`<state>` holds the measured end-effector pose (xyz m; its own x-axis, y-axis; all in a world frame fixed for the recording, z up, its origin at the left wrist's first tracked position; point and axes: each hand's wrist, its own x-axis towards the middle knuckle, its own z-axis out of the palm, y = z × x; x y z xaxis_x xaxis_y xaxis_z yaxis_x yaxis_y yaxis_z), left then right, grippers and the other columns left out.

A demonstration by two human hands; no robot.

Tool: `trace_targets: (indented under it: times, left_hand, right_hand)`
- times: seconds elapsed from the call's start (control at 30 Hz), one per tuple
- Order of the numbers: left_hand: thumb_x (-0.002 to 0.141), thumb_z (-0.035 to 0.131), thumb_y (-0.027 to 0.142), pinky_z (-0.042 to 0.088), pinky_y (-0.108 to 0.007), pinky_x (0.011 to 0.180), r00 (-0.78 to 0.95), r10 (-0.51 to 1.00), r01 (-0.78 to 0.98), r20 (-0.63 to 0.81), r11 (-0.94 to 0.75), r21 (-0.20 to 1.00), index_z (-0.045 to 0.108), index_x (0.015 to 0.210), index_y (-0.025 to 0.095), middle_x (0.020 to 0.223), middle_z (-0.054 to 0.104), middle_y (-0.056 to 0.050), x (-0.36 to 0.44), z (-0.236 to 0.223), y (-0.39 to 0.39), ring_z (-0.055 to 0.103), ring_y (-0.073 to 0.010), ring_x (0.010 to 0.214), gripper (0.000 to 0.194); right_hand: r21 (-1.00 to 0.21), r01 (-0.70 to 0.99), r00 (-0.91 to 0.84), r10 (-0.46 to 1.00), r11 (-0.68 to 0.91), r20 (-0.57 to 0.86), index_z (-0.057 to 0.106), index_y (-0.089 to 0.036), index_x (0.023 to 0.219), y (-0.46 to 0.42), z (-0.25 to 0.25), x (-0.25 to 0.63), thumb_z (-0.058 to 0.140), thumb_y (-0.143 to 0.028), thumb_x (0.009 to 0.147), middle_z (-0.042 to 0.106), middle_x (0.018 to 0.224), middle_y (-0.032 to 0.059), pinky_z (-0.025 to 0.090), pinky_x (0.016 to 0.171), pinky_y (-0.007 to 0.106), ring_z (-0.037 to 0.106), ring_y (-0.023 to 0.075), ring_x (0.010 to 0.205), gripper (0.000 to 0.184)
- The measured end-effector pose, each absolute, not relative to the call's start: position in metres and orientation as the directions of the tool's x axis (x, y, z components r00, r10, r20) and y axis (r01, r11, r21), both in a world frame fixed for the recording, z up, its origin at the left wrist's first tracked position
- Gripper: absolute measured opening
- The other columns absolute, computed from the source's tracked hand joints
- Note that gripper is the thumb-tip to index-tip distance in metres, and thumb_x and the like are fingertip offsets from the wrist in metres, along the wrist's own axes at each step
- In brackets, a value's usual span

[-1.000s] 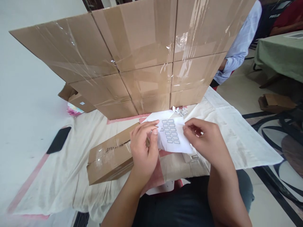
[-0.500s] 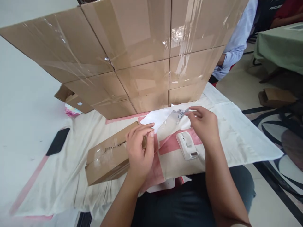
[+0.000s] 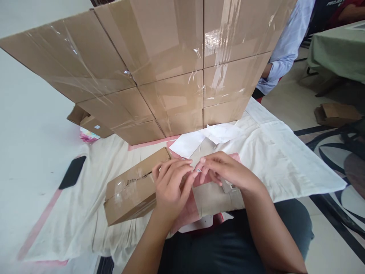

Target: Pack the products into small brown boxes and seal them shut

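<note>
Tall cardboard panel [image 3: 171,68] standing at twelve o'clock, brown carton [image 3: 134,184] lying at nine, left hand [image 3: 172,186] curling at eight, right hand [image 3: 226,170] at three, tiny pale piece [image 3: 199,171] sitting centrally between their fingers, which hand is grasping it impossible to tell

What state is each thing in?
Left hand, fingers curled, thumb near fingertips
Right hand, fingers bent
Small piece, at both hands' fingertips
Cardboard box, shut, taped
Cardboard panel, standing, taped
Phone, lying flat
Cloth, wrinkled
White papers, lying on cloth
White device, mostly hidden
Rear box, flap open
</note>
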<state>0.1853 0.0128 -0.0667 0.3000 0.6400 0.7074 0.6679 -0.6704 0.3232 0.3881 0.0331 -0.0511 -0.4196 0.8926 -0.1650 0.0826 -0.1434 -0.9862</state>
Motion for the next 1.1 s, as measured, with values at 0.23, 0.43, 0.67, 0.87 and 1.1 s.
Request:
trace_targets:
  times: [0.23, 0.43, 0.67, 0.87, 1.1]
  left_hand:
    - [0.089, 0.079, 0.031, 0.037, -0.041, 0.094, 0.368, 0.553, 0.689, 0.748, -0.702, 0.180, 0.062, 0.101, 0.024, 0.103, 0.079, -0.003, 0.174, -0.064, 0.012, 0.072, -0.0228, 0.098, 0.021]
    - [0.091, 0.071, 0.051, 0.036, -0.048, 0.102, 0.312, 0.686, 0.849, 0.657, -0.511, 0.131, 0.063, 0.119, 0.028, 0.123, 0.074, -0.009, 0.133, -0.062, 0.010, 0.067, -0.0314, 0.113, 0.037]
    - [0.104, 0.042, 0.051, 0.029, -0.053, 0.118, 0.411, 0.891, 0.896, 0.194, -0.433, 0.095, 0.036, 0.157, 0.033, 0.163, 0.045, -0.008, 0.057, -0.061, 0.002, 0.043, -0.0335, 0.148, 0.057]
    - [0.103, 0.045, 0.047, 0.025, -0.051, 0.125, 0.590, 0.800, 0.788, 0.108, -0.600, 0.138, 0.031, 0.159, 0.036, 0.165, 0.041, -0.004, 0.027, -0.054, -0.005, 0.037, -0.0302, 0.154, 0.059]
    - [0.100, 0.052, 0.050, 0.029, -0.053, 0.125, 0.571, 0.811, 0.800, 0.125, -0.584, 0.134, 0.038, 0.156, 0.035, 0.163, 0.045, -0.005, 0.034, -0.057, -0.006, 0.041, -0.0326, 0.151, 0.060]
  right_hand:
    - [-0.936, -0.201, -0.620, 0.777, -0.289, -0.107, 0.064, -0.016, 0.080, 0.035, -0.062, 0.372, 0.066, -0.031, 0.094, 0.067, 0.060, -0.0028, 0.024, 0.043, 0.019, 0.035, 0.0034, 0.040, 0.020]
    - [-0.986, -0.137, -0.564, 0.826, -0.097, -0.003, 0.065, -0.018, 0.109, 0.038, -0.071, 0.376, 0.062, -0.023, 0.097, 0.074, 0.079, -0.0008, 0.038, 0.056, 0.020, 0.057, 0.0084, 0.059, 0.014]
    - [-0.991, 0.113, -0.516, 0.856, 0.074, 0.005, 0.065, -0.019, 0.089, 0.048, -0.095, 0.363, 0.055, -0.013, 0.093, 0.075, 0.088, 0.0008, 0.047, 0.070, 0.025, 0.071, 0.0164, 0.084, 0.012]
    - [-0.956, 0.175, -0.612, 0.787, 0.234, 0.080, 0.069, -0.020, 0.083, 0.043, -0.102, 0.352, 0.059, -0.010, 0.090, 0.069, 0.090, 0.0006, 0.046, 0.071, 0.026, 0.064, 0.0157, 0.082, 0.015]
    - [-0.990, 0.126, -0.638, 0.770, 0.066, -0.029, 0.072, -0.019, 0.083, 0.038, -0.116, 0.337, 0.067, -0.014, 0.088, 0.067, 0.091, 0.0016, 0.047, 0.073, 0.027, 0.062, 0.0156, 0.081, 0.008]
